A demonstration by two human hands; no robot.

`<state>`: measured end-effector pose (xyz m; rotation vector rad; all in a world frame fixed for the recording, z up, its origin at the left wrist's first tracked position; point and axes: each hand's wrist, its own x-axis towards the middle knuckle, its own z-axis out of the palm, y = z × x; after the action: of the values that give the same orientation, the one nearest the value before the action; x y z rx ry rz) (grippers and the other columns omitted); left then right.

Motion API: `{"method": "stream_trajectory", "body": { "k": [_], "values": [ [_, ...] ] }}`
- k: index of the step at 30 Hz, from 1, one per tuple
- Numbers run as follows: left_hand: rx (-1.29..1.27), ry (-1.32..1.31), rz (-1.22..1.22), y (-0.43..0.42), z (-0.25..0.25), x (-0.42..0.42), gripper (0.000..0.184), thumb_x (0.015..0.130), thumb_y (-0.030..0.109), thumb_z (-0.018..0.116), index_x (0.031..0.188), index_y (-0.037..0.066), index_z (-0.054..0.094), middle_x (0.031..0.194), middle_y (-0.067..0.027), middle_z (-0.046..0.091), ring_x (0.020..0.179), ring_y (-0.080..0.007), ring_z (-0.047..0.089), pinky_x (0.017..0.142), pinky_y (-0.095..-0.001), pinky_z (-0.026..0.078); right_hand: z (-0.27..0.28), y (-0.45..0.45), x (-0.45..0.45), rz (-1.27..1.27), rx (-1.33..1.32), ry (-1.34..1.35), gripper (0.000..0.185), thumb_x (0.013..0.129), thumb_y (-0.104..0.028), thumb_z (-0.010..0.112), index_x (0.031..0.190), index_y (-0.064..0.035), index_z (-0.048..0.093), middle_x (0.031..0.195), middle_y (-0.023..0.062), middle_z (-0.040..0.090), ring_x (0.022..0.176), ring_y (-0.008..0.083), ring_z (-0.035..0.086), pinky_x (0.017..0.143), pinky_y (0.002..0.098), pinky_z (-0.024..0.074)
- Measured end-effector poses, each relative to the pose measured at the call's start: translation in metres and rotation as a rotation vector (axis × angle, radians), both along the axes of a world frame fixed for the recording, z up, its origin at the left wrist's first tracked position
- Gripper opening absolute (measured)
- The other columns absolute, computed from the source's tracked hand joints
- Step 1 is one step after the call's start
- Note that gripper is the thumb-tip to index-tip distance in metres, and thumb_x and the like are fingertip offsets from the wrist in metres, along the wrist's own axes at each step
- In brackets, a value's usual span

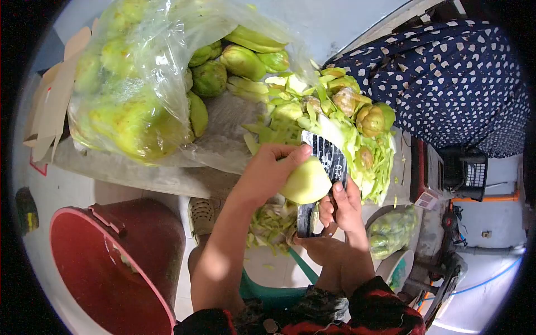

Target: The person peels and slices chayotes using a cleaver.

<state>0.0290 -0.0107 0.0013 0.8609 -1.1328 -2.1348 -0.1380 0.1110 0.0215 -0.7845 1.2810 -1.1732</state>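
My left hand (269, 170) is closed around a pale, peeled chayote (307, 183), the thumb along its upper side. In my right hand (346, 207) is a long, flat black tool (330, 157) with white lettering, lying behind and against the chayote. Its exact kind cannot be made out, as the fruit and fingers cover its middle. Just beyond my hands, a heap of green peelings (287, 125) spreads over the table, with several brownish chayote pieces on top. Unpeeled chayotes (243, 61) lie in the mouth of a large clear plastic bag (162, 61).
A red bucket (148, 240) stands on the floor at the left. Cardboard flaps (53, 111) stick out beside the bag. Dark patterned cloth (446, 84) hangs at the upper right. Another bag of green produce (392, 231) sits low at the right. Peelings (271, 223) lie below my hands.
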Motion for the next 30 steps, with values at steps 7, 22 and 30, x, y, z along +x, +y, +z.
{"method": "stream_trajectory", "body": {
  "k": [7,22,30],
  "values": [
    [0.127,0.115,0.163,0.009,-0.012,-0.018,0.045,0.091,0.039,0.062,0.092,-0.005,0.07,0.078,-0.0034,0.066,0.069,-0.0078,0.057,0.063,-0.0247,0.046,-0.011,-0.001,0.033,-0.289,-0.054,-0.044,0.028,0.101,-0.035,0.042,0.109,-0.0086,0.04,0.057,0.0036,0.039,0.038,0.0136,0.04,0.034,0.0283,0.0393],
    [0.135,0.088,0.33,0.015,-0.015,-0.032,0.036,0.091,0.032,0.062,0.093,-0.003,0.071,0.077,-0.0051,0.068,0.066,-0.0096,0.06,0.061,-0.0254,0.048,-0.027,0.002,0.043,-0.312,-0.167,0.012,0.033,0.102,-0.042,0.036,0.112,-0.0103,0.038,0.059,0.0038,0.041,0.04,0.0137,0.041,0.037,0.0287,0.0413],
    [0.062,0.098,0.225,0.012,-0.005,-0.015,0.038,0.091,0.034,0.062,0.098,-0.003,0.069,0.083,-0.0054,0.068,0.074,-0.0094,0.06,0.069,-0.0261,0.048,-0.018,-0.001,0.032,-0.33,-0.052,-0.069,0.04,0.098,-0.045,0.045,0.112,-0.0078,0.039,0.059,0.0026,0.041,0.04,0.0119,0.04,0.036,0.0275,0.0404]
  ]
}}
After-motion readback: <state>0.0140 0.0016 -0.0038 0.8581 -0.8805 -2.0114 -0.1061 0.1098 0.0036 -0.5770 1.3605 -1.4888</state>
